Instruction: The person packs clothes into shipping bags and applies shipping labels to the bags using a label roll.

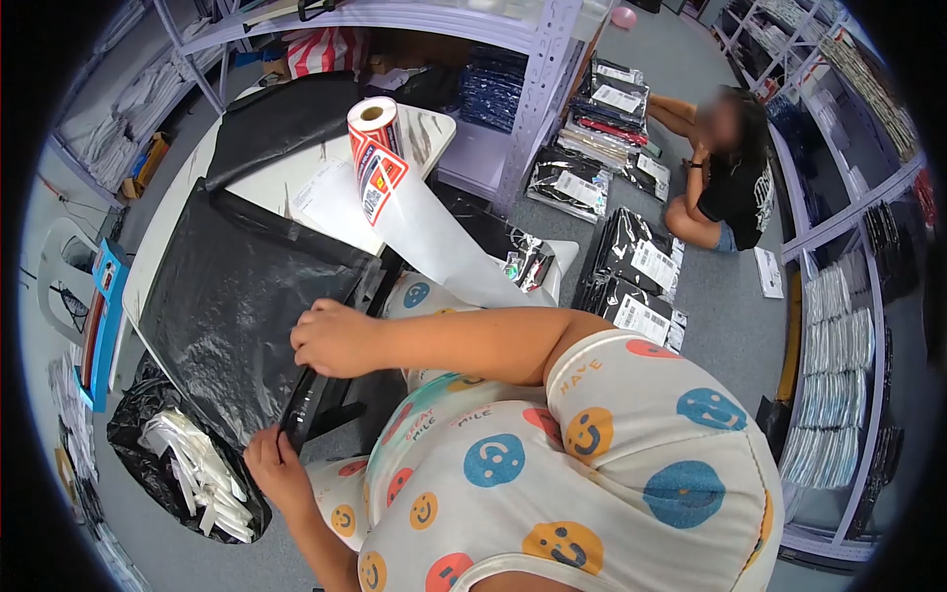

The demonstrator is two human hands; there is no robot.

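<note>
Fingers on black bag edge, floor beneath

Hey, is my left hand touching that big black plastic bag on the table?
Touching. The head view shows the left hand with its fingers closed on the near edge of the black plastic bag.

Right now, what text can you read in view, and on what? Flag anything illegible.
"HAVE": shoulder of the wearer's patterned top.
"MILE": chest of the same top, in two places; neighbouring letters unclear.
Red label strip: printed, too blurred to quote.
White parcel labels: too small.
Paper sheet on the table: too faint.
Other person's black shirt: print not legible.
Black bag: no text I can make out.
</note>
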